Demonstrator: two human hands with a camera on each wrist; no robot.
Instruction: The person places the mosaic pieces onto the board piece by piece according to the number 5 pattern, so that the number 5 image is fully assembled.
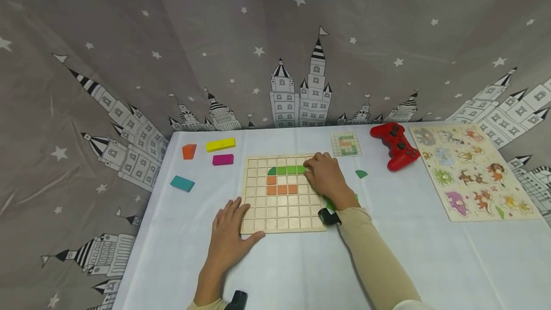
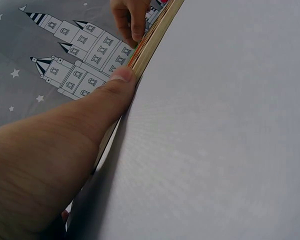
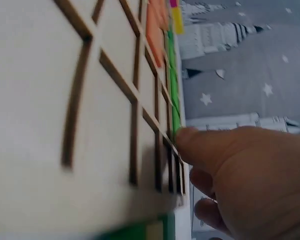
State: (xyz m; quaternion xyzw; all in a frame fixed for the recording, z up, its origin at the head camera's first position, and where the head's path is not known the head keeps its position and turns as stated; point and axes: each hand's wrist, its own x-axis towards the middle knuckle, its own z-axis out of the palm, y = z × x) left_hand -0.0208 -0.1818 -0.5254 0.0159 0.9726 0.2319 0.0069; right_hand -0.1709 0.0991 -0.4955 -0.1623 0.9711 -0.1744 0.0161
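Observation:
A wooden grid board (image 1: 281, 209) lies in the middle of the table. It holds a green row (image 1: 286, 170) with orange tiles (image 1: 281, 189) below it. My right hand (image 1: 325, 176) lies over the board's upper right. Its curled fingertips pinch a green tile at the right end of the green row (image 3: 173, 90). My left hand (image 1: 230, 233) lies flat on the cloth at the board's front left corner. Its thumb (image 2: 121, 82) presses against the board's edge (image 2: 152, 40). Another green piece (image 1: 330, 203) peeks out under my right wrist.
Orange (image 1: 189, 151), yellow (image 1: 220, 145), magenta (image 1: 223, 159) and teal (image 1: 182, 183) blocks lie at the back left. A pattern card (image 1: 346, 144), a green quarter piece (image 1: 361, 174), a red game controller (image 1: 395, 145) and an animal puzzle board (image 1: 469, 173) lie to the right. A star-print curtain hangs behind.

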